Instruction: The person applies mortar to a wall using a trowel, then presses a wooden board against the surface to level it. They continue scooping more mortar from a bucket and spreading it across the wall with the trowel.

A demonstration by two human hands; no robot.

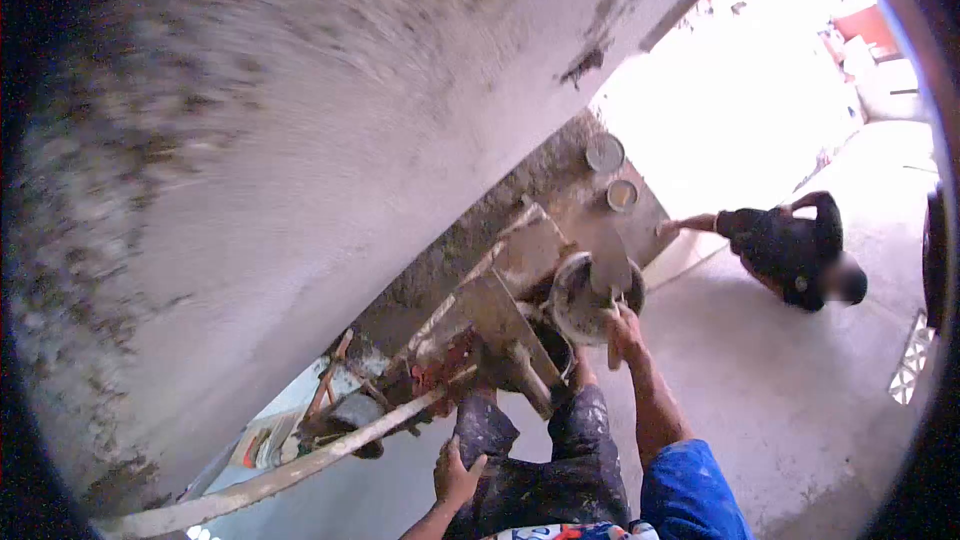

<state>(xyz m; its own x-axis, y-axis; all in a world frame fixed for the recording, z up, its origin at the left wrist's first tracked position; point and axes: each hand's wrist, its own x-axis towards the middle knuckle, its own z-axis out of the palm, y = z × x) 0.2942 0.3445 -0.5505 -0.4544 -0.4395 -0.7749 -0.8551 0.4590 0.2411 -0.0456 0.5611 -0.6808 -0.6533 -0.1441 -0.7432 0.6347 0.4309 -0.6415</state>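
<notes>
My right hand [625,332] is wrapped round the handle of a trowel [610,255]. The trowel's flat grey blade covers part of a round bucket [566,312] with a pale rim and grey stuff inside. My left hand [457,475] rests by my left thigh, thumb apart from the fingers and nothing in it. Between my knees and the bucket lies a flat board [522,325] with a block-like piece on it. A dark round container [552,350] is partly hidden behind that board.
A partly plastered wall [330,180] fills the left side. A long pole [300,475] slants below it. Two round tins [605,153] stand on planks [590,195] farther off. Another person [790,250] in dark clothes is at the right, one arm reaching towards the planks.
</notes>
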